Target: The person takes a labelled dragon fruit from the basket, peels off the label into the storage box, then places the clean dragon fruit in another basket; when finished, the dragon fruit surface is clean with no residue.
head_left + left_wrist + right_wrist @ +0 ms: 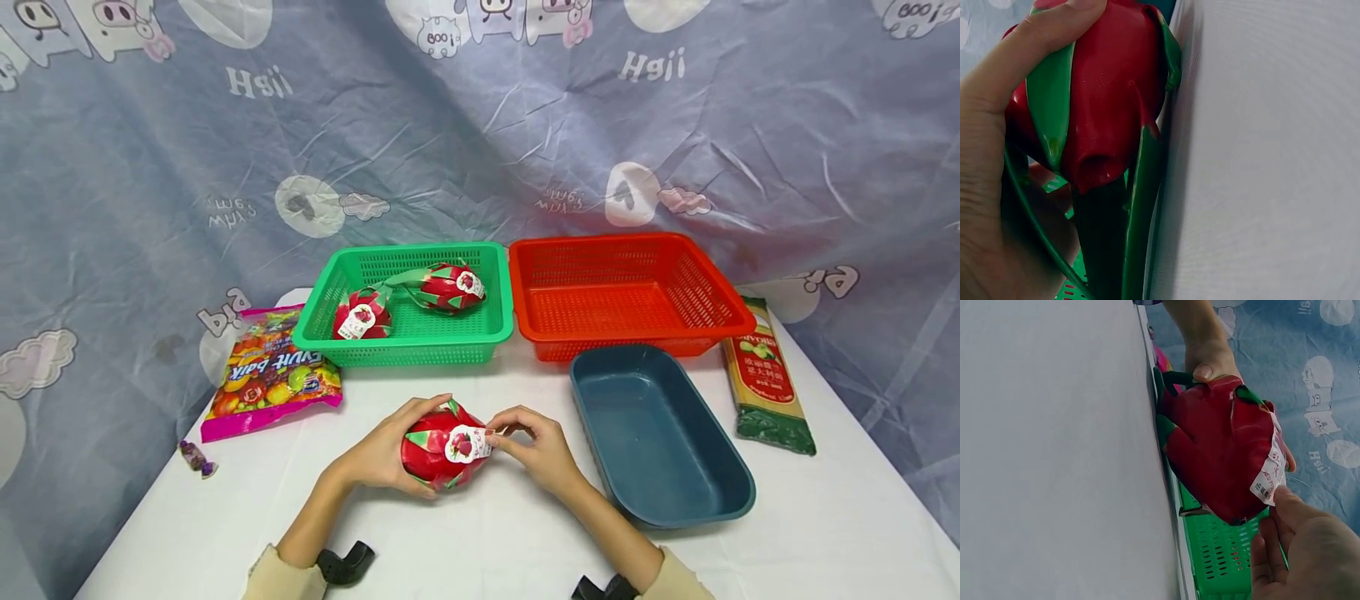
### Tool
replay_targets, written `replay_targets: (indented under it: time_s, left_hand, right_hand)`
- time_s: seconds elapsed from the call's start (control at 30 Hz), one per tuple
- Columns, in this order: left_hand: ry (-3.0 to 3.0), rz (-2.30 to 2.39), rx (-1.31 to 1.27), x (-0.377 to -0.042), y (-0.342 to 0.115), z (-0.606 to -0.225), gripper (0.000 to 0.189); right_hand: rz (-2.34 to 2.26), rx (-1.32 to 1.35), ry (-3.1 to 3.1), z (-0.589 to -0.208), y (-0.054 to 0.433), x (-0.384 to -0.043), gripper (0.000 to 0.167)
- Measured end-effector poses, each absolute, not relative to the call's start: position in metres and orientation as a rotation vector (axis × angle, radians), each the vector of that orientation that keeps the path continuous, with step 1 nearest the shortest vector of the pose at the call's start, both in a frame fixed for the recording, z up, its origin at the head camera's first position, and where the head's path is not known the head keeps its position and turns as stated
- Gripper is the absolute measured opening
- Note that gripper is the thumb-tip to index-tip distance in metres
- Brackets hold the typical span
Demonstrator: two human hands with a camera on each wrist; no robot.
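Note:
In the head view my left hand [384, 454] grips a red dragon fruit [431, 457] with green scales over the white table. The left wrist view shows the thumb across the red skin [1107, 81] of the fruit. A white printed label [465, 445] is on its right side. My right hand [545, 454] pinches the edge of that label between thumb and finger. In the right wrist view the label [1270, 469] partly stands along the fruit's side, and the right thumb covers its corner. How firmly the label sticks, I cannot tell.
Behind the hands, a green basket [420, 353] holds two labelled dragon fruits [450, 288]. Beside it stands a red basket [622, 346]. A dark blue tray [660, 442] is right of my right hand. A candy bag [273, 367], a wrapped candy [197, 458] and a pasta packet [765, 375] lie toward the sides.

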State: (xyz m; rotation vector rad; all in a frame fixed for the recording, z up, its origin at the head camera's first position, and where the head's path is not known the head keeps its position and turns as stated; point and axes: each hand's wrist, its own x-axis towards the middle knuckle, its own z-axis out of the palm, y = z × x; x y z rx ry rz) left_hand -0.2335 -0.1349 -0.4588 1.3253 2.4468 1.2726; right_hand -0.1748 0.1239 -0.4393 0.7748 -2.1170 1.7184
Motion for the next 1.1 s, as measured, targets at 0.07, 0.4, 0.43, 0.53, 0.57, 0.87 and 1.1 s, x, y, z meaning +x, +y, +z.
replay_targets:
  time_s: [0.07,0.4,0.43,0.53,0.57,0.87,1.1]
  left_hand:
    - [2.450,1.270,1.314,-0.2331,-0.1352,-0.4588,0.114]
    - [2.452,1.274,1.313,-0.2332,-0.1348,-0.4584,0.114]
    - [2.450,1.274,1.315,-0.2333,-0.1348,-0.4584,0.114]
    - [2.445,1.277,1.320,-0.2333,-0.1354,-0.4587,0.114]
    - [2.446,1.278,1.320,-0.2332,-0.1355,-0.4588,0.114]
    - [2.475,1.264,1.299,-0.2334,-0.1370,-0.4579,0.114]
    - [2.478,1.256,1.245,-0.2326,-0.1358,-0.4582,0.115]
  right_hand:
    - [1.773,0.765,-2.106,-0.4413,0.1237,-0.1753,0.025]
    - [1.828,0.705,-2.181,-0.4454,0.1235,-0.1758,0.024]
    - [1.829,0.699,-2.178,-0.4455,0.1235,-0.1759,0.022]
    - [1.849,0.684,-2.153,-0.4464,0.1231,-0.1767,0.016]
    - [1.856,0.684,-2.139,-0.4467,0.1229,-0.1769,0.014]
    - [1.831,0.635,-2.075,-0.4458,0.1173,-0.1760,0.007]
    - [1.846,0.586,-2.047,-0.4448,0.1143,-0.1714,0.007]
